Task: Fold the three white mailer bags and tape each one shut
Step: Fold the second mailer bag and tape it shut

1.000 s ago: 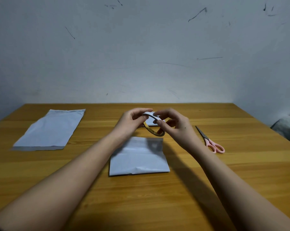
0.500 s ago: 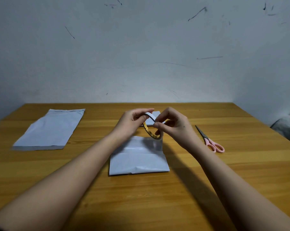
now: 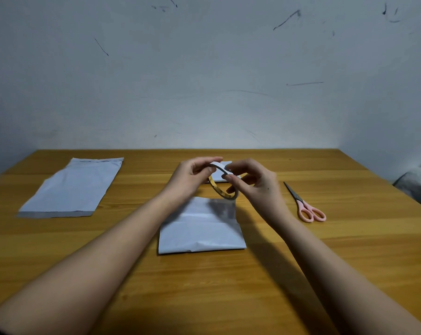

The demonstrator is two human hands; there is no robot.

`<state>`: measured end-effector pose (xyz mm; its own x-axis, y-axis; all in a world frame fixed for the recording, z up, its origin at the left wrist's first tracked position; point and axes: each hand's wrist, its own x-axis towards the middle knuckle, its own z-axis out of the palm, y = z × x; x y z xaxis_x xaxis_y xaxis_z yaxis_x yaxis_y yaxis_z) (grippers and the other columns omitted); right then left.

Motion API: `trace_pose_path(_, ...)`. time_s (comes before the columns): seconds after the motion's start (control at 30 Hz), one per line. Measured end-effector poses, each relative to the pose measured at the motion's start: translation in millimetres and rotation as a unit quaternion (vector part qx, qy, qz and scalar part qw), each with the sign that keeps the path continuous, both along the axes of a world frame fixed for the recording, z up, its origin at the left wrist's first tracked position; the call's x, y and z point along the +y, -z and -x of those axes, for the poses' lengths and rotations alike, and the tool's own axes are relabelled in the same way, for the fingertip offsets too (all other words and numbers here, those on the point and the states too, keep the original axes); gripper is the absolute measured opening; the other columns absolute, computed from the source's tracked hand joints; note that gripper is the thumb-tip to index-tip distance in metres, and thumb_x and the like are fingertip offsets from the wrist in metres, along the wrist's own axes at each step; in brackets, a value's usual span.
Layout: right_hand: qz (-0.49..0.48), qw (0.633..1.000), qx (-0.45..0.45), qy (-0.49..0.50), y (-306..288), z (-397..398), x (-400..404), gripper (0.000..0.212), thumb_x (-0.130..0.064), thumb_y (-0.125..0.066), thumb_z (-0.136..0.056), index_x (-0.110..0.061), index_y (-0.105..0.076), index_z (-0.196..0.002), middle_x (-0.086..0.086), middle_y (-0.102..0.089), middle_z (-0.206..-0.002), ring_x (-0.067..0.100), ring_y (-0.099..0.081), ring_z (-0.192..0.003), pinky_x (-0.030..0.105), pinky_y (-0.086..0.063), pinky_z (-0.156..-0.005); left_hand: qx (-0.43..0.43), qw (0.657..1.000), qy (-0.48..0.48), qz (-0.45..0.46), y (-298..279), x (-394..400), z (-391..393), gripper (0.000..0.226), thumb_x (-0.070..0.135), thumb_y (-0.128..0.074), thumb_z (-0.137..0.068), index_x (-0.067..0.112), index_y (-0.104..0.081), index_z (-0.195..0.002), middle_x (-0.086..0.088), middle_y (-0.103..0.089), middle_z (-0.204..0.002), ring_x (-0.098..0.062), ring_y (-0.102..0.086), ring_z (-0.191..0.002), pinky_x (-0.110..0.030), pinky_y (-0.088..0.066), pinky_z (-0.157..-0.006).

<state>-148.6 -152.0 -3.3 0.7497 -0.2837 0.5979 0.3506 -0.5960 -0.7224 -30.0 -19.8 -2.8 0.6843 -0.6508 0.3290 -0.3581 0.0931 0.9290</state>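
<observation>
From the head camera I see my left hand (image 3: 189, 176) and right hand (image 3: 254, 182) raised over the middle of the table (image 3: 349, 250), both pinching a thin roll of tape (image 3: 222, 184) between curled fingers. Below them lies a folded mailer bag (image 3: 201, 227). An unfolded bag (image 3: 72, 187) sits toward the far left corner, another bag (image 3: 225, 175) peeks out behind my hands, and scissors (image 3: 304, 204) rest toward the right edge.

Both bare forearms extended forward; left hand (image 3: 189, 176) and right hand (image 3: 254, 183) raised close together, fingers curled, pinching tape roll (image 3: 222, 183).
</observation>
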Motion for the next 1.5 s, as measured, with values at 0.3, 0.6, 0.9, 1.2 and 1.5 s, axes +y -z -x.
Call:
trace_pose_path(0.3,-0.056,0.998,0.011,-0.032,-2.2,-1.6,0.5,0.012,-0.008,-0.072,-0.082,-0.005,-0.062,-0.088,-0.001,-0.068,-0.082,0.024,-0.069,-0.064,0.035,-0.057,-0.060,0.002,1.000,0.002,0.000,-2.9,0.8,1.5,0.029,0.005,-0.050,-0.096,0.023,-0.062,-0.115,0.004,-0.065,-0.112,0.000,-0.061,-0.096,-0.016,-0.051,-0.082)
trace_pose_path(0.6,-0.081,0.995,0.035,-0.051,0.9,-2.5,0.8,0.026,-0.011,-0.071,-0.083,-0.018,-0.059,-0.104,-0.003,-0.066,-0.082,0.022,-0.069,-0.066,0.038,-0.058,-0.063,-0.002,1.000,-0.002,-0.003,-2.0,1.4,1.0,0.029,0.004,-0.050,-0.096,0.023,-0.064,-0.114,0.005,-0.066,-0.109,0.005,-0.061,-0.092,-0.017,-0.050,-0.084)
trace_pose_path(0.9,0.009,1.000,-0.024,0.004,2.9,0.4,2.6,0.020,-0.011,-0.069,-0.086,-0.019,-0.065,-0.103,-0.009,-0.068,-0.102,0.010,-0.070,-0.072,0.030,-0.057,-0.066,0.059,0.998,-0.016,0.005,-5.6,0.8,5.8,0.026,0.004,-0.053,-0.094,0.019,-0.065,-0.112,-0.010,-0.066,-0.108,-0.016,-0.059,-0.103,-0.035,-0.050,-0.094)
trace_pose_path(1.2,-0.065,0.998,0.010,-0.020,-0.2,-2.9,0.3,0.026,-0.003,-0.062,-0.089,-0.022,-0.059,-0.106,-0.003,-0.062,-0.113,0.022,-0.067,-0.074,0.033,-0.054,-0.069,0.124,0.992,-0.018,-0.016,-4.4,-0.3,6.3,0.023,0.009,-0.054,-0.095,0.015,-0.061,-0.116,-0.005,-0.068,-0.110,-0.017,-0.062,-0.106,-0.020,-0.053,-0.079)
trace_pose_path(1.5,0.123,0.986,-0.051,0.098,-5.4,-9.1,-5.9,0.027,-0.003,-0.061,-0.087,-0.021,-0.067,-0.106,-0.010,-0.067,-0.100,-0.005,-0.057,-0.084,0.010,-0.040,-0.070,-0.069,0.995,-0.068,-0.005,-20.3,-4.9,13.8,0.015,0.032,-0.067,-0.082,0.028,-0.062,-0.095,0.001,-0.064,-0.110,-0.005,-0.061,-0.102,-0.025,-0.046,-0.088)
